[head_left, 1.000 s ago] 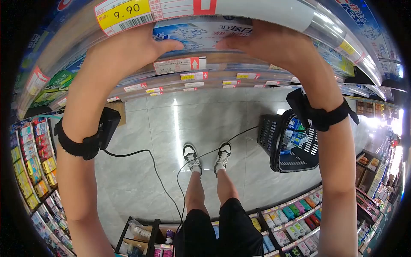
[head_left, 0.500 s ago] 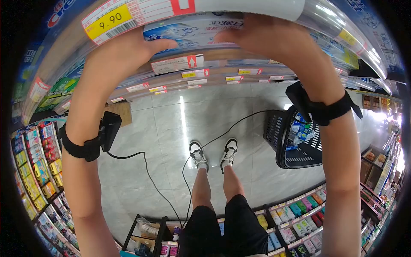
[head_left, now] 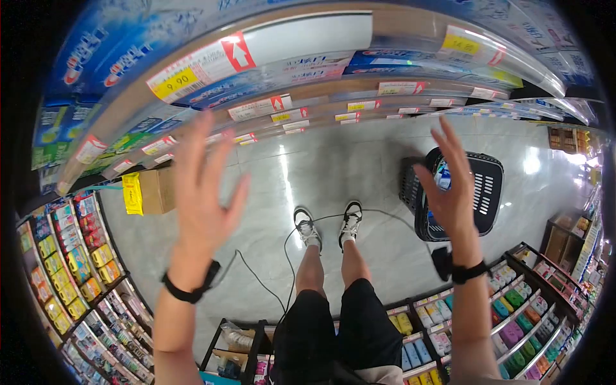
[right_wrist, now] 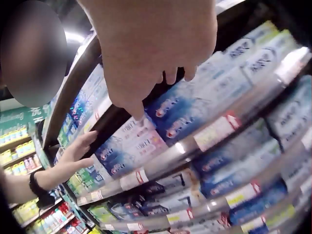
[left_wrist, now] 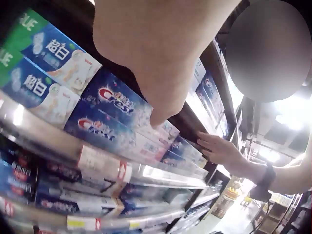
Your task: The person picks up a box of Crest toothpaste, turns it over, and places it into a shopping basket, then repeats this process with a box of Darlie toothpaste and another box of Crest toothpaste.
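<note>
My left hand (head_left: 205, 186), blurred, is held out in front of the shelf with its fingers spread and nothing in it. My right hand (head_left: 452, 186), also empty, is raised on the other side, overlapping the shopping basket (head_left: 491, 192) in the head view. Blue and white Crest toothpaste boxes (left_wrist: 109, 109) lie stacked on the shelf, nearest to the left hand in the left wrist view. In the right wrist view more Crest boxes (right_wrist: 175, 112) lie beyond the right hand (right_wrist: 156, 63), whose fingers partly cover the row.
The shelf edge (head_left: 308, 38) carries price labels and curves across the front, with lower shelves beneath. Behind the legs stands another shelf of bottles (head_left: 513, 321). A cardboard box (head_left: 157, 190) with a yellow packet sits on the floor at left. Thin cables (head_left: 256, 276) hang from the wrists.
Both hands have left the toothpaste boxes on the shelf and drawn back toward the body, opening apart. The toothpaste boxes stay on the shelf, and the view has shifted.
</note>
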Demonstrator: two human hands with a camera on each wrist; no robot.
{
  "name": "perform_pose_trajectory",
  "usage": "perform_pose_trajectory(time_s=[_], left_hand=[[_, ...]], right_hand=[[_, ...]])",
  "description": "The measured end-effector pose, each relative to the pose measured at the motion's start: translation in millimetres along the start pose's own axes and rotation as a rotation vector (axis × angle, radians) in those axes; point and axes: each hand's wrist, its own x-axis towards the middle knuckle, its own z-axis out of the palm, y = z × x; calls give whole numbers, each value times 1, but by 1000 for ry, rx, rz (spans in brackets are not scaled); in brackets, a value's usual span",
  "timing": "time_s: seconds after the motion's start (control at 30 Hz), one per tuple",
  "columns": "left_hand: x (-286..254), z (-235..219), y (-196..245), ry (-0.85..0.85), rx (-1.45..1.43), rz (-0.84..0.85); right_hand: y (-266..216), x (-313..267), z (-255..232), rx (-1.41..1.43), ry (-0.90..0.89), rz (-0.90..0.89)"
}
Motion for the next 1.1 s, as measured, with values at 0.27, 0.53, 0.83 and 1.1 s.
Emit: perform_pose_trajectory(time_s=[0.27,0.53,0.83,1.1], left_hand=[[-296,189,0,-1433,-502,-349],[-257,225,101,-1220,-717,-745],[-120,325,208,-1379,-405,-325],[5,488,333,-947,-877,-738]], right_hand=[[248,-399,136,-223,-289,1112],[191,-355,58,11,-118,1305],[301,-347,87,146,118,1622],[401,-333,105,401,-110,1573]])
